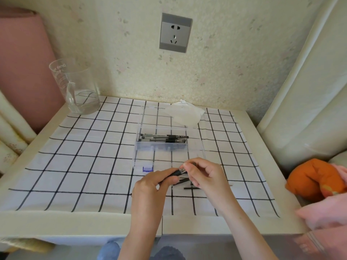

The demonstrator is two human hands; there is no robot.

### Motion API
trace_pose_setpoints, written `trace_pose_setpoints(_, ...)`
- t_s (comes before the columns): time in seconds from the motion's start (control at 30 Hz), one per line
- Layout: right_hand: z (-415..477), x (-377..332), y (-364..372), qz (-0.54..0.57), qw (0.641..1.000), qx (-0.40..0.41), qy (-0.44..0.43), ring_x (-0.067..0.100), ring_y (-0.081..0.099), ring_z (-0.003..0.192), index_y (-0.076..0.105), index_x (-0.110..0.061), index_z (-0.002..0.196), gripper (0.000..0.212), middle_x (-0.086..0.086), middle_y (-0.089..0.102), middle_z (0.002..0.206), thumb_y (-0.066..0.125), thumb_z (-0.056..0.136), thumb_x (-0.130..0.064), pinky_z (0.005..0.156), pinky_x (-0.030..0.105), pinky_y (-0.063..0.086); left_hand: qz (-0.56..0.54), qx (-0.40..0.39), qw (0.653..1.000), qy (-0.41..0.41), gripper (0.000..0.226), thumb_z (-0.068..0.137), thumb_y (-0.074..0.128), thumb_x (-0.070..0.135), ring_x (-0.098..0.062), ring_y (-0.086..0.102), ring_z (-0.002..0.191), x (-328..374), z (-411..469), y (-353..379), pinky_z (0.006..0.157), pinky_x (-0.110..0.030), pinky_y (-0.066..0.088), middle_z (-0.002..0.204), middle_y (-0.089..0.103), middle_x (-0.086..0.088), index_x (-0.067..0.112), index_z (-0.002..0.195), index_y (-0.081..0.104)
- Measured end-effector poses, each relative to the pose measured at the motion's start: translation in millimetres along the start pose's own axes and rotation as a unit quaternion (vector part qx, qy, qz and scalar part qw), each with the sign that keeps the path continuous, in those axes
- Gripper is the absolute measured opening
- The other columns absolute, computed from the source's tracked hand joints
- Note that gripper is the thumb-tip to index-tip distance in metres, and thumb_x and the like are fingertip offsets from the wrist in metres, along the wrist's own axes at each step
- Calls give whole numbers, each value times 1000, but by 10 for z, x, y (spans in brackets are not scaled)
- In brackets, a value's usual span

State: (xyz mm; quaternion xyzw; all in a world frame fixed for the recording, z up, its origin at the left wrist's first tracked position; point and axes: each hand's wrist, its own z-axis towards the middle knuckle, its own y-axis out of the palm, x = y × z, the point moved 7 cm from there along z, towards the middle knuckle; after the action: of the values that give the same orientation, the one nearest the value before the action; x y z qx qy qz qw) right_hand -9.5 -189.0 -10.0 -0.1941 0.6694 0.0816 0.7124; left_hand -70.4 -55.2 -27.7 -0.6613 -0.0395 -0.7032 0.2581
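Your left hand (152, 184) curled around the black barrel of the pen (177, 173), while your right hand (204, 177) pinched its clear end between thumb and fingertips. The pen ran between both hands, tilted toward two o'clock, above the checked cloth (84, 166). At twelve o'clock stood the clear box (161, 148) holding more black pens (165, 138). Loose black pieces (190, 188) lay beneath your right hand.
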Motion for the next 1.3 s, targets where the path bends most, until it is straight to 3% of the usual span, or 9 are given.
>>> trace_pose_setpoints(0.17,57,43,-75,-55,998,2,17,5,49,55,70,-16,88,14,-8,56,60,56,92,-18,57,15,42,56,-19,998,33,30,76,70,30,5,61,91,21,25,31,79,-10,45,95,69,20,39,104,66)
trace_pose_setpoints(0.3,298,-101,-563,-45,994,98,3,4,50,62,69,-20,92,14,-4,63,75,55,92,-20,58,14,40,73,34,995,61,41,79,65,33,-1,54,107,46,18,-42,92,-6,38,113,60,15,30,119,59)
trace_pose_setpoints(0.47,742,-199,-812,-100,974,194,-54,-3,57,71,67,-15,97,14,-3,67,89,54,92,-12,63,7,42,67,56,996,15,30,84,62,27,-1,56,98,-4,12,-78,79,-2,39,105,61,14,29,115,59)
trace_pose_setpoints(0.73,1162,-3,-251,-216,970,85,-66,-5,53,80,70,-10,104,21,-3,67,98,56,90,-3,70,0,37,135,-37,990,13,22,85,63,27,0,53,100,-84,12,103,74,6,31,106,63,14,28,107,65)
trace_pose_setpoints(0.9,1065,36,-266,-273,960,43,-43,9,51,103,65,-21,116,30,1,63,116,57,90,-8,87,13,35,184,-44,982,27,28,83,65,22,-2,50,105,-156,19,102,77,3,28,112,63,9,26,112,63)
trace_pose_setpoints(1.0,723,-136,-331,-296,951,31,-80,-3,51,84,68,-25,110,26,-9,61,98,60,89,-11,76,7,37,198,-42,979,8,35,82,67,17,-8,47,115,-231,20,80,88,-7,28,118,59,6,23,116,61)
trace_pose_setpoints(1.1,270,-119,-394,-345,935,-24,-81,0,53,80,68,-28,106,23,-15,59,89,63,86,-18,71,9,38,209,-23,977,-34,41,83,66,11,-14,45,119,-319,-3,18,89,-14,31,124,54,4,20,122,57)
trace_pose_setpoints(1.2,-9,122,-494,-387,920,-48,-46,2,54,78,68,-26,111,28,-18,55,97,67,84,-19,72,11,40,203,3,977,-56,48,80,68,7,-19,49,115,-364,-8,-25,92,-25,44,125,48,1,18,125,54)
trace_pose_setpoints(1.3,-117,316,-460,-441,894,-72,-25,4,51,80,61,-26,123,38,-15,46,110,67,85,-22,79,21,45,199,11,977,-77,49,80,68,8,-17,54,102,-359,-7,-23,80,-25,48,126,43,1,18,125,51)
